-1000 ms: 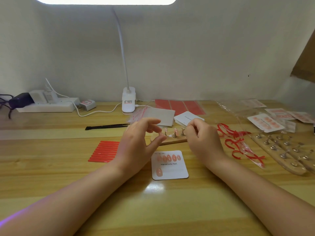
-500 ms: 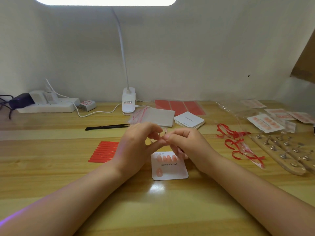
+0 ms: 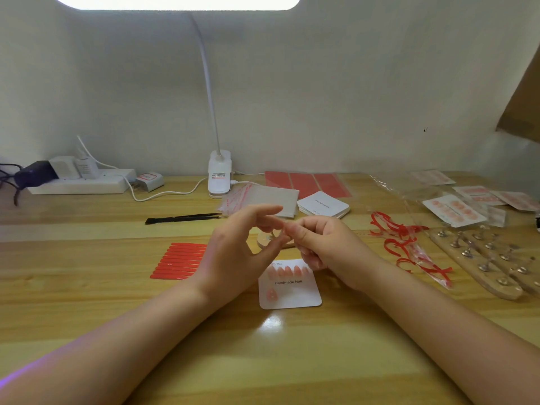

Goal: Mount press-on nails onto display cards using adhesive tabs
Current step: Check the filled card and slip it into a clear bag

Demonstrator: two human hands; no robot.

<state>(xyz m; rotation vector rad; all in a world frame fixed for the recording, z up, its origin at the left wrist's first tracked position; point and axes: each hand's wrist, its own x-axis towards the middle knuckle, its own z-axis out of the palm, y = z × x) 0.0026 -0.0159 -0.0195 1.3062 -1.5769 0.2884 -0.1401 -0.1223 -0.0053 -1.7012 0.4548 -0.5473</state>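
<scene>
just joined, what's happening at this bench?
A person is mounting press-on nails on a white display card lying on the wooden table. The card's top row holds pink nails; one more nail sits lower left. The left hand and right hand meet fingertip to fingertip just above the card, apparently working something tiny; what it is cannot be made out. Red strips lie to the left.

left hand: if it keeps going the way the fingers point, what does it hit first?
The left hand points right, and its fingertips already meet the right hand above the display card. That hand comes first; depth between the fingertips is unclear.
</scene>
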